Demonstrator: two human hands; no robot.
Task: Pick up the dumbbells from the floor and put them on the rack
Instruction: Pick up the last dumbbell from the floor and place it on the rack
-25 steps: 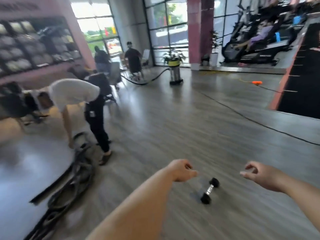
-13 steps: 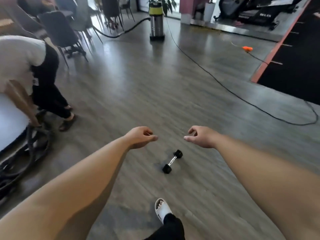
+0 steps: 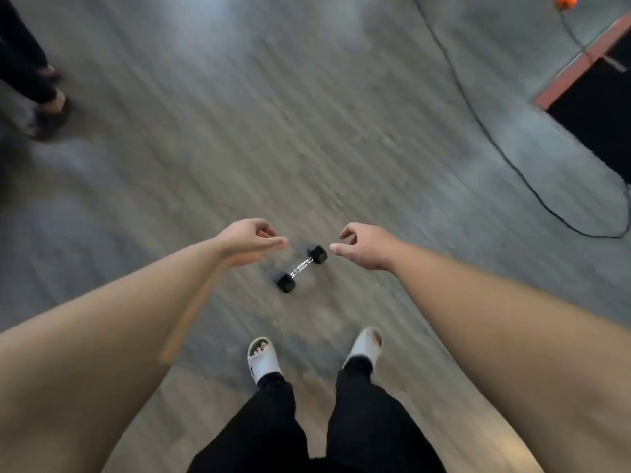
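Note:
A small dumbbell (image 3: pixel 301 267) with black hex heads and a chrome handle lies slantwise on the grey wood floor, just ahead of my feet. My left hand (image 3: pixel 251 240) hovers to its left, fingers loosely curled and holding nothing. My right hand (image 3: pixel 364 245) hovers to its right, also empty with fingers loosely bent. Both hands are above the floor and apart from the dumbbell. No rack is in view.
My two feet in white slides (image 3: pixel 262 359) stand just behind the dumbbell. Another person's legs and sandalled feet (image 3: pixel 47 107) are at the far left. A black cable (image 3: pixel 512 165) snakes across the floor at right, beside a black mat with an orange edge (image 3: pixel 580 66).
My view has tipped down and I have stepped closer; the dumbbell now lies between my hands. Both feet have come into view. The room beyond has left the frame.

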